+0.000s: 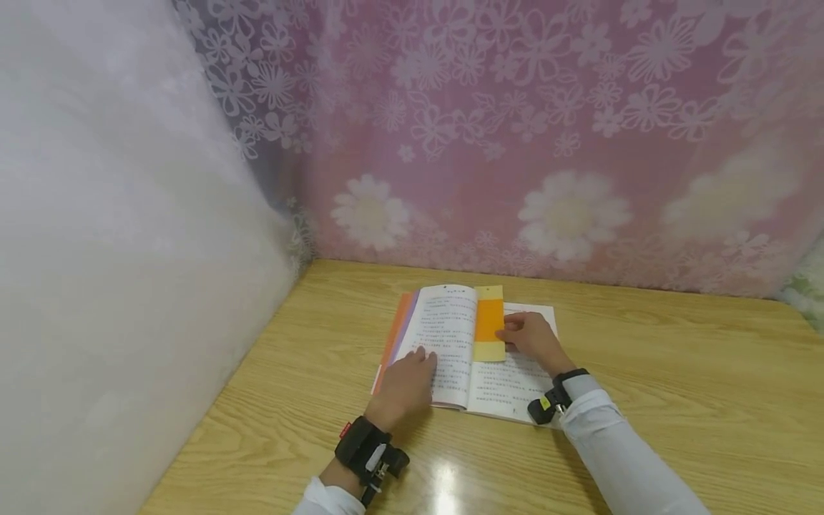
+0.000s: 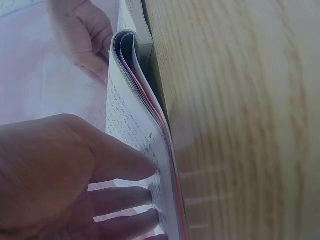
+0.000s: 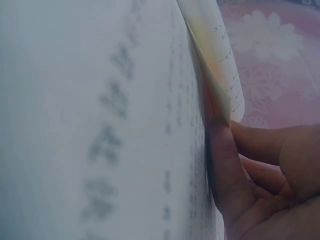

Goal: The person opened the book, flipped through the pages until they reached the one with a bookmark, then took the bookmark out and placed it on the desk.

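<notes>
An open book [image 1: 444, 322] with printed pages lies on the table, orange and purple strips showing along its left side. An orange card with pale yellow ends [image 1: 489, 318], like a bookmark, lies along the inner fold over the right page. My right hand [image 1: 533, 342] pinches this card at its right edge between thumb and fingers; in the right wrist view the card's edge [image 3: 220, 97] is bent up at the fingertips. My left hand [image 1: 404, 385] rests on the left page, its fingers extended over the print in the left wrist view.
The wood-grain table [image 1: 695, 386] spreads around the book. Behind it hangs a pink flowered curtain [image 1: 476, 157], and a white sheet [image 1: 141, 250] rises along the left side. Each wrist wears a black strapped camera [image 1: 370, 454].
</notes>
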### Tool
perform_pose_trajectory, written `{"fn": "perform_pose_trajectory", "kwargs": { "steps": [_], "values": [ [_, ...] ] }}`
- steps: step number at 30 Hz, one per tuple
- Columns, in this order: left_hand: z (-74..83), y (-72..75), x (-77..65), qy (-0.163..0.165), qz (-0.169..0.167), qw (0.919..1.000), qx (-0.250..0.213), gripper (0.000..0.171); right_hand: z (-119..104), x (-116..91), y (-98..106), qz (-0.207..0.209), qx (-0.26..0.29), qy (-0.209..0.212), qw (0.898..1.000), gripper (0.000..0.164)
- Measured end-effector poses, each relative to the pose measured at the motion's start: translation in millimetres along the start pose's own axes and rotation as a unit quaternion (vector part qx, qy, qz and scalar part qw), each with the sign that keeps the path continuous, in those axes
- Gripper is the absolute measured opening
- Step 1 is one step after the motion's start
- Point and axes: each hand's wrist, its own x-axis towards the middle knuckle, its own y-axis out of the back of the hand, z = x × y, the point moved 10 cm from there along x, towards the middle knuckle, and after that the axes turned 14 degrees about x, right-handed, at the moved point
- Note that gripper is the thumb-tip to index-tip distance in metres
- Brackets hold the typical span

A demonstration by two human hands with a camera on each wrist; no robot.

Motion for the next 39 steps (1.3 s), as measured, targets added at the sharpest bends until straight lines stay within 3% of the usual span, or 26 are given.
{"fn": "perform_pose_trajectory", "kwargs": {
  "steps": [9,14,18,23,30,34,39],
  "values": [
    [-1.4,2.2,-2.1,-0.010,0.021,0.9997,-0.008,0.044,-6,-15,34,0.023,0.021,0.056,0.998,0.053],
    [-3.2,5.3,-2.7,-0.015,0.032,0.9991,-0.025,0.040,0,-36,80,0.038,0.026,0.062,0.997,0.056],
    [-1.3,7.9,-1.5,-0.017,0.046,0.9980,-0.039,0.040,17,-54,123,0.060,-0.002,0.056,0.997,0.057],
    [0.6,4.1,-0.6,-0.012,0.027,0.9984,-0.049,0.043,40,-73,155,0.062,-0.029,0.045,0.997,0.058],
    [2.5,1.7,-0.1,-0.011,0.009,0.9989,-0.045,0.043,55,-81,169,0.066,-0.115,0.031,0.991,0.058],
    [1.7,3.4,-0.6,-0.011,0.010,0.9986,-0.050,0.042,54,-79,168,0.068,-0.171,0.047,0.982,0.055],
    [2.9,7.3,-2.3,-0.017,0.012,0.9984,-0.054,0.041,47,-81,166,0.072,-0.195,0.065,0.976,0.054]
  ]
}}
